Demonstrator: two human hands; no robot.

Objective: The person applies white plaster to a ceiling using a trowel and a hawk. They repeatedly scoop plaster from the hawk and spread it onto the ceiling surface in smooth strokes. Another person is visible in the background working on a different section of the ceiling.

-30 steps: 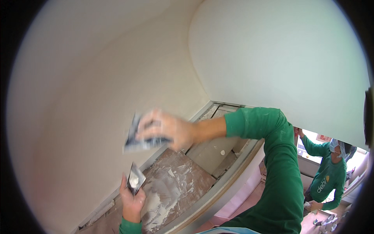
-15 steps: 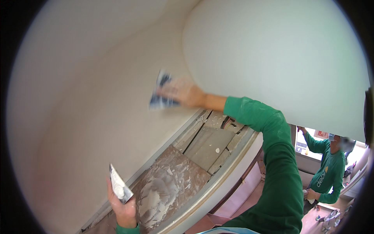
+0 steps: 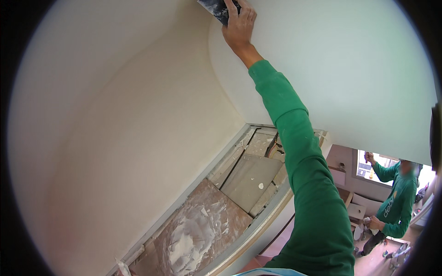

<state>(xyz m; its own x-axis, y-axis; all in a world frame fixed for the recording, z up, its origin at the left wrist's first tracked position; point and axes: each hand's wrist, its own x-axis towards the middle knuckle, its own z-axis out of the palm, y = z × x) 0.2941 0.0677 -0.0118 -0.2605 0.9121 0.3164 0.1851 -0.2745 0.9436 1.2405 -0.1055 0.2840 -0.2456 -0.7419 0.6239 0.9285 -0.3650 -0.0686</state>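
Our right hand grips a dark flat blade at the far side of the view, close to the corner where the cream left wall meets the pale right wall; whether the edge touches either surface, we cannot tell. A smooth pass, we judge, calls for the blade at a shallow slant, with even pressure along its edge and a lighter touch beside the corner, so no ridge is left. Our right arm, in a green sleeve, reaches nearly straight from the near right, wrist slightly bent, fingers laid across the blade. Our left hand is only a sliver at the near left, its grip impossible for us to tell. White paste lies smeared on a brown board beside the left wall; a co-worker stands at far right.
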